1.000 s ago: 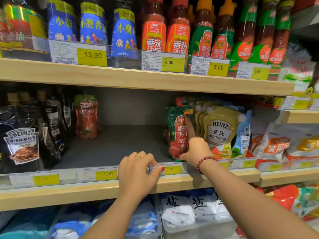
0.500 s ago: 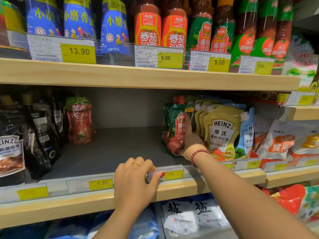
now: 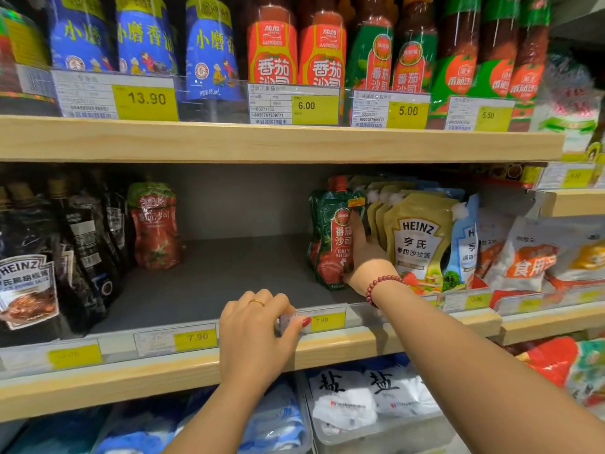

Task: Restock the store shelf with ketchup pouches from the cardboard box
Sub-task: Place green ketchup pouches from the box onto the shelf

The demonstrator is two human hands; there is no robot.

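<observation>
Propping green ketchup pouch [image 3: 334,244] upright beside Heinz pouches [image 3: 417,237] with right hand [image 3: 366,260], fingers flat; pinching price tag [image 3: 327,320] on shelf [image 3: 425,326] front edge with left hand [image 3: 255,326], probably just bracing.

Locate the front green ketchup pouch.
Head view, right of centre: the front green ketchup pouch stands on the middle shelf, left of the yellow Heinz pouches, right hand touching it.

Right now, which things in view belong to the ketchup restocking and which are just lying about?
Job: green ketchup pouch, right hand touching it, red ketchup pouch, middle shelf, left hand pinching price tag.
Lying about: yellow Heinz pouches, black Heinz pouches, blue-label bottles, salt bags.
</observation>
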